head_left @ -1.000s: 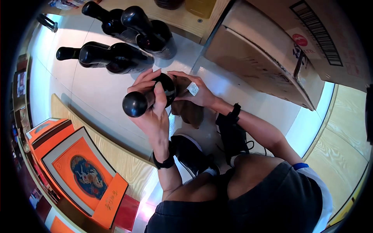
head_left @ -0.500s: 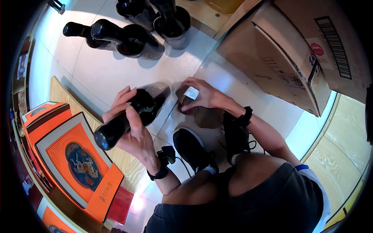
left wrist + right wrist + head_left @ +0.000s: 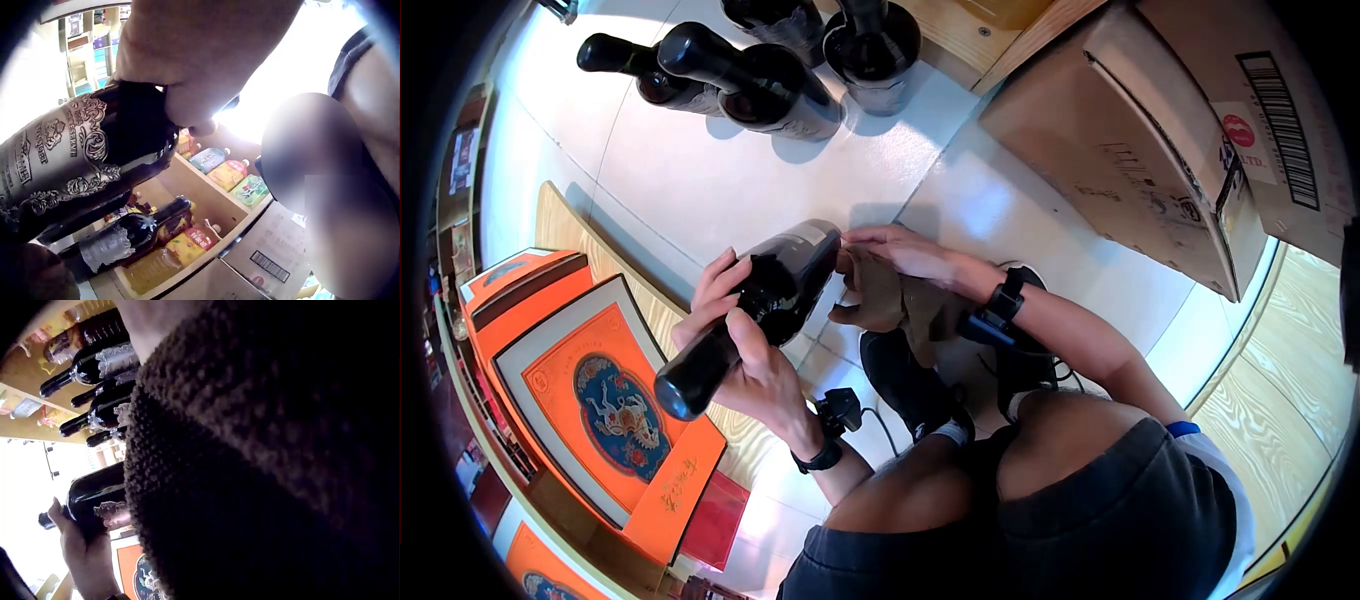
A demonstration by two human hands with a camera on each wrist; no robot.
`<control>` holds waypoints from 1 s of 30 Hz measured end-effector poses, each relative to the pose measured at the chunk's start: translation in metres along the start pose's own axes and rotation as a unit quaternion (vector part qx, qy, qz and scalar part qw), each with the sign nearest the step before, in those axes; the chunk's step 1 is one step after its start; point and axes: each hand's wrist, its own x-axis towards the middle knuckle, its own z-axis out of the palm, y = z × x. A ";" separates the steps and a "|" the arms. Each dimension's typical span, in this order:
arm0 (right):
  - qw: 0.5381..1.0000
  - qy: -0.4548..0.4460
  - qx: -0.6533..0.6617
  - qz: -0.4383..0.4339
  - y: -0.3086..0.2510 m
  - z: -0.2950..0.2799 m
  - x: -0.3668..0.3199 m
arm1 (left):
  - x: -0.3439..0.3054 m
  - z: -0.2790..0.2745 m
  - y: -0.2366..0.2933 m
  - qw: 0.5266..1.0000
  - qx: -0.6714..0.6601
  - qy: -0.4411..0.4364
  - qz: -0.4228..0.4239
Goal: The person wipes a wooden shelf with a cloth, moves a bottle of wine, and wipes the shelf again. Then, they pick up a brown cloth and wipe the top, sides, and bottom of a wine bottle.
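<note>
My left hand (image 3: 745, 360) grips a dark wine bottle (image 3: 785, 275) around its neck and shoulder. The bottle is tilted, its black capped neck toward my body and its base pointing away. An ornate silvery label (image 3: 53, 150) shows on its side in the left wrist view. My right hand (image 3: 910, 252) holds a brown cloth (image 3: 875, 295) that hangs in loose folds, its fingertips right by the bottle's base. In the right wrist view the fuzzy cloth (image 3: 181, 431) fills much of the picture and hides most of the right hand.
Several similar bottles (image 3: 775, 95) stand on the tiled floor ahead. Cardboard boxes (image 3: 1135, 160) are at the right, an orange gift box (image 3: 590, 420) on a wooden ledge at the left. Drink bottles (image 3: 228, 174) fill wooden compartments. Black shoes (image 3: 910, 390) are below the hands.
The bottle has come down and left from between both hands, tipping over. My right hand moved off it with the bunched cloth, then back toward its base, the cloth now hanging looser.
</note>
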 end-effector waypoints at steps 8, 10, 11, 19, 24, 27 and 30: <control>0.993 0.102 0.015 0.066 -0.005 0.031 -0.005 | -0.011 -0.005 -0.009 1.000 -0.001 -0.004 -0.025; 0.991 0.118 0.006 0.068 0.000 0.032 -0.003 | -0.014 -0.006 -0.011 0.999 -0.004 -0.002 -0.031; 0.988 0.135 -0.003 0.071 0.003 0.032 -0.002 | -0.016 -0.007 -0.012 0.999 0.001 -0.003 -0.032; 0.981 0.167 -0.018 0.095 0.018 0.033 -0.002 | -0.027 -0.009 -0.016 0.999 -0.011 0.002 -0.037; 0.981 0.165 0.021 0.104 0.020 0.033 0.000 | -0.029 -0.011 -0.015 0.999 0.011 -0.001 -0.033; 0.978 0.175 0.001 0.114 0.023 0.031 0.001 | -0.032 -0.011 -0.016 0.999 0.007 0.002 -0.033; 0.975 0.196 -0.019 0.107 0.029 0.029 0.002 | -0.032 -0.010 -0.017 0.999 0.009 -0.001 -0.033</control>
